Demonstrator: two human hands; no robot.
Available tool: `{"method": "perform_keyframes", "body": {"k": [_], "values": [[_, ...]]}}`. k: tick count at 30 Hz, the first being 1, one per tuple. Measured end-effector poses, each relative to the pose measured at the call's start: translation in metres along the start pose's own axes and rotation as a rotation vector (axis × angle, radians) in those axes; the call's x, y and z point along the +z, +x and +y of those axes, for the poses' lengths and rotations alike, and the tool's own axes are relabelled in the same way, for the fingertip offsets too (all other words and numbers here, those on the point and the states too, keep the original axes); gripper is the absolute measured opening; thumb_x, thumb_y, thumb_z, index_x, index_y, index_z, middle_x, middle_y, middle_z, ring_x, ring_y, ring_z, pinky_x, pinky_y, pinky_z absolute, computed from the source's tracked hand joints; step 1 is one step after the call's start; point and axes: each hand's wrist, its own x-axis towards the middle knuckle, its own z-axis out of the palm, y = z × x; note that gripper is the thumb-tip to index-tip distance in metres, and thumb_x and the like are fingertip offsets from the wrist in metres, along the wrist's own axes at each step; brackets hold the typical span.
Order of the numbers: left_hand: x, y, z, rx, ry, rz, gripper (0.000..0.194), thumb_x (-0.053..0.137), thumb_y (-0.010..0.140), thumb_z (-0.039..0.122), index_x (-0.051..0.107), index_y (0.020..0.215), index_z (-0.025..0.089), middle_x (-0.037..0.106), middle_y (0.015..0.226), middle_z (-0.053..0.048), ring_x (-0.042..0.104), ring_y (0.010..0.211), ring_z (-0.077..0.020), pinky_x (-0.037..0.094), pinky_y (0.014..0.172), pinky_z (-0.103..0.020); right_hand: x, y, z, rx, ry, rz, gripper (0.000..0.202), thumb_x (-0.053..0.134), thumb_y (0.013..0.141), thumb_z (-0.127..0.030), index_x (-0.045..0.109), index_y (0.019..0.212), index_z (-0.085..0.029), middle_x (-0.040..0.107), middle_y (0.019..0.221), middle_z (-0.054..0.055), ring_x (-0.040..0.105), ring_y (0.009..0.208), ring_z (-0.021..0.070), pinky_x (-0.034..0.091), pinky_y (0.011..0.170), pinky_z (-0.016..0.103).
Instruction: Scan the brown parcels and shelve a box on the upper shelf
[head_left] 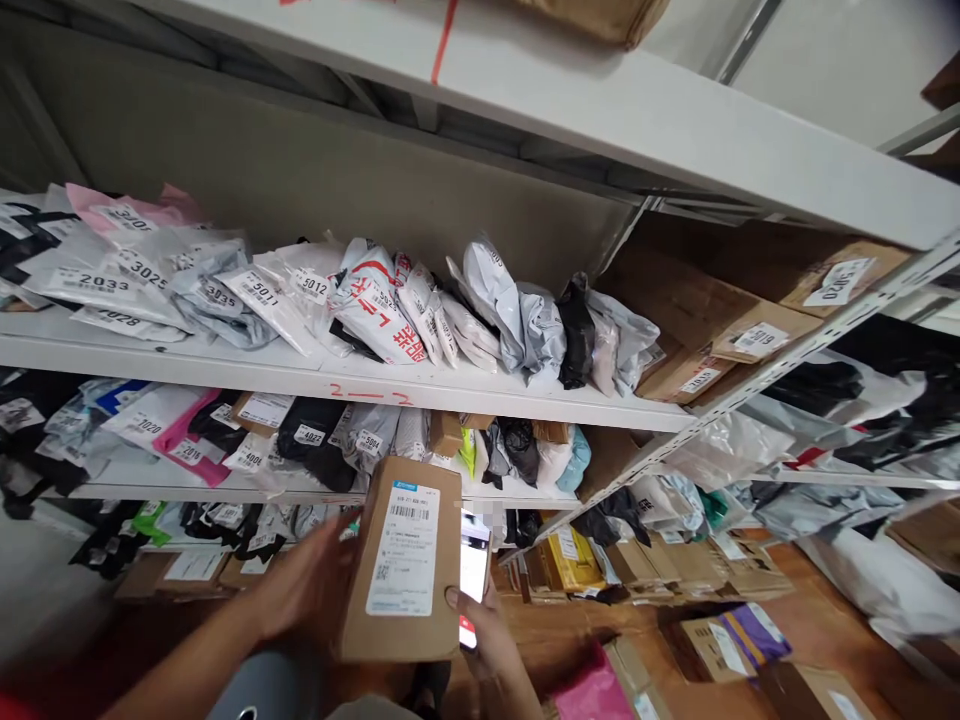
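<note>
flat brown cardboard parcel (401, 560) upright, long axis vertical, gripped by left hand (307, 585); right hand (487, 625) grips white phone (474, 575) just beside it.

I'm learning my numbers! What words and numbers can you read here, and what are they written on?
"2033": label on a grey mailer bag, upper shelf.
"3025": grey bag beside it.
"5011": white bag.
"5012": white bag.
"4022": black bag, lower shelf.
"2——2": red writing on the shelf edge.
Shipping label on the brown parcel in the left hand: too small to read.
Phone in the right hand: blurred.
</note>
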Motion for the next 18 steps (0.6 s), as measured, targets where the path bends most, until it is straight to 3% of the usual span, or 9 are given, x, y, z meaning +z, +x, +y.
{"method": "perform_keyframes", "body": {"k": [1, 2, 5, 7, 10, 13, 15, 18], "values": [[0.002, -0.007, -0.018, -0.061, -0.065, -0.099, 0.061, 0.064, 0.066, 0.059, 0.058, 0.12, 0.033, 0.07, 0.114, -0.006, 0.066, 0.103, -0.0325, 0.056, 0.078, -0.052, -0.002, 0.002, -0.001, -0.018, -0.011, 0.025, 0.066, 0.085, 0.054, -0.026, 0.061, 0.116, -0.019, 0.078, 0.087, 0.006, 0.07, 0.092, 0.0309, 0.052, 0.088, 0.047], [0.005, -0.012, -0.033, -0.09, -0.09, -0.111, 0.064, 0.073, 0.059, 0.043, 0.056, 0.121, 0.037, 0.069, 0.117, -0.002, 0.065, 0.107, -0.0307, 0.055, 0.083, -0.05, -0.003, 0.004, -0.002, -0.031, -0.02, 0.05, 0.069, 0.086, 0.054, -0.026, 0.059, 0.117, -0.019, 0.078, 0.087, 0.006, 0.07, 0.092, 0.0313, 0.052, 0.088, 0.048], [0.02, -0.018, -0.057, -0.067, -0.182, -0.09, 0.071, 0.065, 0.049, 0.02, 0.058, 0.118, 0.034, 0.069, 0.117, 0.001, 0.06, 0.115, -0.0292, 0.05, 0.096, -0.049, -0.009, 0.006, -0.002, -0.048, -0.047, 0.122, 0.078, 0.091, 0.049, -0.028, 0.055, 0.118, -0.018, 0.078, 0.085, 0.007, 0.071, 0.09, 0.0318, 0.053, 0.087, 0.048], [0.027, -0.014, -0.058, -0.061, -0.248, -0.024, 0.062, 0.055, 0.046, 0.02, 0.063, 0.107, 0.03, 0.072, 0.108, -0.001, 0.059, 0.115, -0.0305, 0.049, 0.097, -0.051, -0.013, 0.002, -0.004, -0.069, -0.061, 0.187, 0.084, 0.092, 0.048, -0.031, 0.05, 0.121, -0.021, 0.078, 0.089, 0.005, 0.072, 0.09, 0.029, 0.054, 0.086, 0.045], [0.027, -0.003, -0.052, -0.035, -0.342, 0.112, 0.046, 0.05, 0.041, 0.018, 0.065, 0.084, 0.028, 0.073, 0.095, 0.0, 0.06, 0.112, -0.0303, 0.05, 0.095, -0.051, -0.022, -0.01, -0.015, -0.096, -0.081, 0.309, 0.094, 0.089, 0.056, -0.041, 0.035, 0.133, -0.029, 0.077, 0.089, -0.001, 0.073, 0.089, 0.0249, 0.056, 0.081, 0.04], [0.019, 0.004, -0.048, 0.007, -0.431, 0.222, 0.033, 0.052, 0.04, 0.015, 0.061, 0.069, 0.027, 0.073, 0.091, 0.002, 0.061, 0.105, -0.0287, 0.052, 0.092, -0.049, -0.034, -0.027, -0.03, 0.027, -0.01, 0.366, 0.105, 0.087, 0.057, -0.047, 0.026, 0.141, -0.029, 0.078, 0.093, 0.003, 0.074, 0.087, 0.0275, 0.056, 0.079, 0.043], [0.015, 0.006, -0.046, 0.03, -0.448, 0.253, 0.025, 0.053, 0.04, 0.012, 0.058, 0.062, 0.025, 0.072, 0.087, 0.001, 0.062, 0.102, -0.0285, 0.052, 0.09, -0.047, -0.039, -0.036, -0.033, 0.182, 0.061, 0.335, 0.1, 0.085, 0.056, -0.053, 0.037, 0.139, -0.024, 0.078, 0.099, 0.008, 0.072, 0.093, 0.0309, 0.056, 0.081, 0.046], [0.016, 0.008, -0.045, 0.053, -0.451, 0.275, 0.018, 0.056, 0.041, 0.008, 0.051, 0.051, 0.022, 0.07, 0.076, -0.001, 0.061, 0.099, -0.0289, 0.052, 0.087, -0.04, -0.034, -0.044, -0.022, 0.366, 0.063, 0.218, 0.08, 0.078, 0.057, -0.066, 0.062, 0.119, -0.019, 0.078, 0.096, 0.013, 0.07, 0.098, 0.0362, 0.057, 0.08, 0.048]]}}
